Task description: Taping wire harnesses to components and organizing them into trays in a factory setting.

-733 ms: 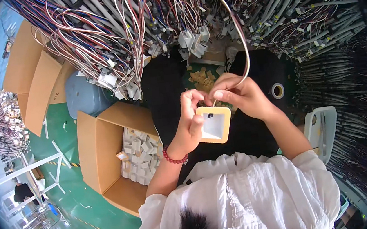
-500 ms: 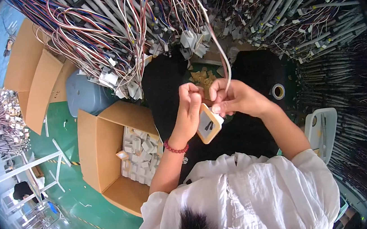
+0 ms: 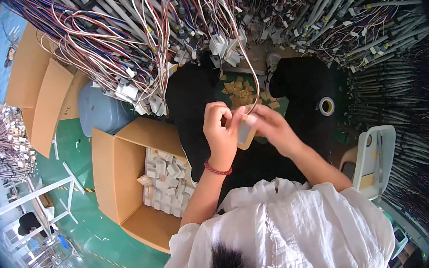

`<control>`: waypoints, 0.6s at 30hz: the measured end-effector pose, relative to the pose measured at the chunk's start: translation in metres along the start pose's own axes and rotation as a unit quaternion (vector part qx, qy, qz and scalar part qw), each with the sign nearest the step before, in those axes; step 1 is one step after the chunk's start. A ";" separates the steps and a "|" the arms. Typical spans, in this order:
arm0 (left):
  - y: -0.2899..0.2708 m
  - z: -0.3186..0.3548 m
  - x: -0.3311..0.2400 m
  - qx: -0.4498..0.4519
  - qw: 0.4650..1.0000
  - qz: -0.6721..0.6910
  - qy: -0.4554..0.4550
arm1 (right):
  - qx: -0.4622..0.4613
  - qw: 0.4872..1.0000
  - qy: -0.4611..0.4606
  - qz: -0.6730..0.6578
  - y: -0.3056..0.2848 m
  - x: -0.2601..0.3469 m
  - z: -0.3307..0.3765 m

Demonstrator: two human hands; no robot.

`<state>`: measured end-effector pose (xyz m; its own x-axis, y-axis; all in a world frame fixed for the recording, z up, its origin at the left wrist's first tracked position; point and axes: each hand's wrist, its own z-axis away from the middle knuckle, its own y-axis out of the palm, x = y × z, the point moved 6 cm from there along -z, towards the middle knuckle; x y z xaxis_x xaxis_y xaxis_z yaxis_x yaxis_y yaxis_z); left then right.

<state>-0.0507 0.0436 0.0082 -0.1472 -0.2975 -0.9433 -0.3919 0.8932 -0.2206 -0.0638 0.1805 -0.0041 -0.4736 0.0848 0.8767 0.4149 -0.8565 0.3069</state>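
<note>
An open cardboard box (image 3: 119, 182) of small white parts (image 3: 166, 176) is seen at left — a tape roll (image 3: 326, 106), a white chair (image 3: 373, 161) at right.

Both forearms come up from the white-sleeved shoulders at 6 o'clock and converge near frame centre. Left hand (image 3: 221, 133) sits at about 11 o'clock of centre, back of hand to the camera, fingers curled in toward the right hand, thumb side tucked; a red bead bracelet rings the left wrist. Right hand (image 3: 268, 127) just to its 3 o'clock, fingers bunched and pinched together, tips touching the left hand's fingertips. Right forearm runs down toward 5 o'clock, left forearm toward 7 o'clock. Elbows bent, wrists roughly level.
</note>
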 end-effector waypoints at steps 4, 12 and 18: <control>-0.004 0.000 -0.019 0.022 0.993 -0.083 0.083 | -0.044 0.994 -0.091 0.044 -0.006 0.000 0.000; -0.003 0.007 -0.041 0.064 0.917 -0.365 0.148 | -0.050 0.987 -0.137 0.062 0.003 0.004 -0.001; 0.001 0.008 -0.032 0.058 0.928 -0.330 0.159 | -0.101 0.963 -0.198 0.155 0.007 0.015 -0.003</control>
<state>-0.0391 0.0571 0.0362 -0.1783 -0.8615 -0.4754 -0.3941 0.5052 -0.7678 -0.0704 0.1743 0.0095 -0.0014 -0.0377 0.9993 0.3095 -0.9502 -0.0354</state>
